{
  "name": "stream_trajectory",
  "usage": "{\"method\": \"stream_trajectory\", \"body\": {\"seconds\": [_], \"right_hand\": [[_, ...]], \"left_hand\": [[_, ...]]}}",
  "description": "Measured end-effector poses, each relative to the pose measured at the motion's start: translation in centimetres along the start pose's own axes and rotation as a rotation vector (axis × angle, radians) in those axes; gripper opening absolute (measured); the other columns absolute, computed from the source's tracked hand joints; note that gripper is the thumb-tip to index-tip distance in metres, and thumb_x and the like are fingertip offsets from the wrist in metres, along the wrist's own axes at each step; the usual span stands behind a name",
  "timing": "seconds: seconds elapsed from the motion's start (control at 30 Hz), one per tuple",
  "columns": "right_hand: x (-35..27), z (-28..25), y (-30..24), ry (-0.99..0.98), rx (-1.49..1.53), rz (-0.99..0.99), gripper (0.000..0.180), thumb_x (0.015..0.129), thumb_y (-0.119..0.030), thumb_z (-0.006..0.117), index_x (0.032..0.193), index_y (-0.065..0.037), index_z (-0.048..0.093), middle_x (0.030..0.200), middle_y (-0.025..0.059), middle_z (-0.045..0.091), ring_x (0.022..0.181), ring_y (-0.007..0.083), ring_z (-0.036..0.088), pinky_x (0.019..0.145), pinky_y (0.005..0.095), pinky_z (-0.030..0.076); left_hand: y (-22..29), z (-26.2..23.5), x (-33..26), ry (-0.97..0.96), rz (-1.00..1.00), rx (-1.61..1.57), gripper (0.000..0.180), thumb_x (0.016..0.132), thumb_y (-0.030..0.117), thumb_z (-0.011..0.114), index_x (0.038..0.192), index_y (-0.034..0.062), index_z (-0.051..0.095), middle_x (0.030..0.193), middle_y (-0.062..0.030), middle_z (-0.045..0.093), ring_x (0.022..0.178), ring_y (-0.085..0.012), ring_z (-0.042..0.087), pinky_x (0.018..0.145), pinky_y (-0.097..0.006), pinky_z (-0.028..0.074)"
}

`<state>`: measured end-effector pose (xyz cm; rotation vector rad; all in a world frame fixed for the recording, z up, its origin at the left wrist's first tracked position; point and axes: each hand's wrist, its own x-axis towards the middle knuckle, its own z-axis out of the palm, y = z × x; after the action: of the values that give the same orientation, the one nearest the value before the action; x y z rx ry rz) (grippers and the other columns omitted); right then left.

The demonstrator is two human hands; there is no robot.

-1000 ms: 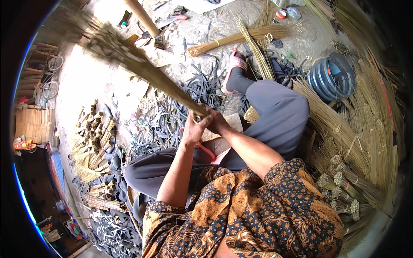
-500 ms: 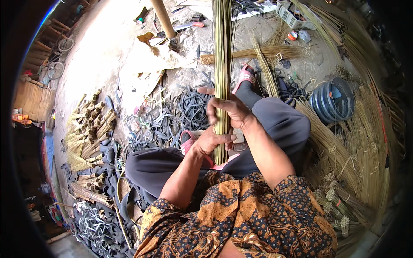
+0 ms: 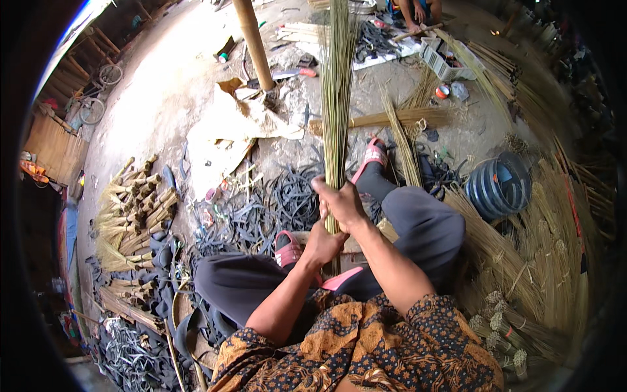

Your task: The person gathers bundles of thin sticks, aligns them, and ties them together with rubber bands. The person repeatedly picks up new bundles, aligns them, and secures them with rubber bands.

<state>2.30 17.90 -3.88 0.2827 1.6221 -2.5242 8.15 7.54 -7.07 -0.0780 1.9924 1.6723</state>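
A long bundle of thin greenish-brown sticks stands upright in front of me, its far ends fanning out a little. My right hand wraps round the lower part of the bundle, with the thumb laid across it. Just below, my left hand is also closed round the bundle, close to its near end. The fingers of both hands are partly hidden behind the sticks. Under the bundle are my crossed legs and a pink sandal. Dark rubber strips lie in a tangled heap beyond my left knee.
Short tied stick bundles are piled at left. On the right are a blue ribbed plastic container and long loose sticks. Farther off are a wooden post, a knife, a light crate and another person's hand.
My right hand's fingers, spread before, are now closed round the bundle. Both hands sit slightly lower, and the view has tilted up to show another person at the top.
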Motion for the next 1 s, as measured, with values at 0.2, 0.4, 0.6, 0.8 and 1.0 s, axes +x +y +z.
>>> {"method": "stream_trajectory", "body": {"seconds": [0.2, 0.4, 0.6, 0.8, 1.0], "right_hand": [[0.6, -0.4, 0.0, -0.113, -0.114, -0.042, 0.030, 0.098, -0.033, 0.075, 0.097, -0.003, 0.068, 0.068, -0.0010, 0.062, 0.057, 0.0086, 0.058, 0.051, 0.0274, 0.048], [0.5, -3.6, -0.3, -0.140, -0.193, -0.105, 0.037, 0.100, -0.036, 0.074, 0.107, 0.000, 0.069, 0.093, 0.0011, 0.069, 0.080, 0.0071, 0.061, 0.071, 0.0238, 0.051], [-1.4, -4.1, 1.0, -0.173, -0.383, -0.013, 0.025, 0.094, -0.019, 0.079, 0.102, 0.003, 0.072, 0.093, 0.0035, 0.072, 0.083, 0.0077, 0.064, 0.075, 0.0264, 0.053], [-1.6, -4.6, 1.0, -0.127, -0.341, 0.077, 0.021, 0.098, -0.020, 0.074, 0.102, 0.001, 0.073, 0.088, 0.0007, 0.070, 0.077, 0.0047, 0.059, 0.066, 0.0238, 0.049], [-1.8, -4.6, 2.0, -0.048, -0.196, 0.141, 0.020, 0.101, -0.020, 0.069, 0.103, -0.001, 0.072, 0.083, -0.0029, 0.065, 0.072, 0.0033, 0.055, 0.059, 0.0226, 0.046]], "left_hand": [[1.3, 0.1, -0.1, 0.079, 0.244, -0.250, 0.016, 0.091, 0.011, 0.073, 0.101, 0.0012, 0.064, 0.080, -0.0001, 0.065, 0.066, -0.0102, 0.058, 0.059, -0.028, 0.047], [2.4, -2.7, -0.5, 0.040, 0.082, -0.332, 0.016, 0.098, 0.018, 0.071, 0.101, 0.0050, 0.061, 0.076, -0.0009, 0.062, 0.062, -0.0131, 0.061, 0.056, -0.029, 0.050], [1.6, -2.2, -0.4, 0.054, 0.040, -0.336, 0.019, 0.097, 0.016, 0.069, 0.104, 0.0019, 0.059, 0.079, -0.0048, 0.065, 0.065, -0.0160, 0.066, 0.058, -0.031, 0.055], [1.6, -2.3, -0.4, 0.019, 0.097, -0.317, 0.027, 0.101, 0.022, 0.070, 0.114, -0.0010, 0.061, 0.088, -0.0056, 0.068, 0.071, -0.0150, 0.069, 0.062, -0.030, 0.057], [1.3, -2.3, -0.2, -0.014, 0.097, -0.375, 0.028, 0.103, 0.024, 0.070, 0.114, -0.0001, 0.062, 0.091, -0.0007, 0.066, 0.077, -0.0088, 0.063, 0.068, -0.027, 0.055]]}}
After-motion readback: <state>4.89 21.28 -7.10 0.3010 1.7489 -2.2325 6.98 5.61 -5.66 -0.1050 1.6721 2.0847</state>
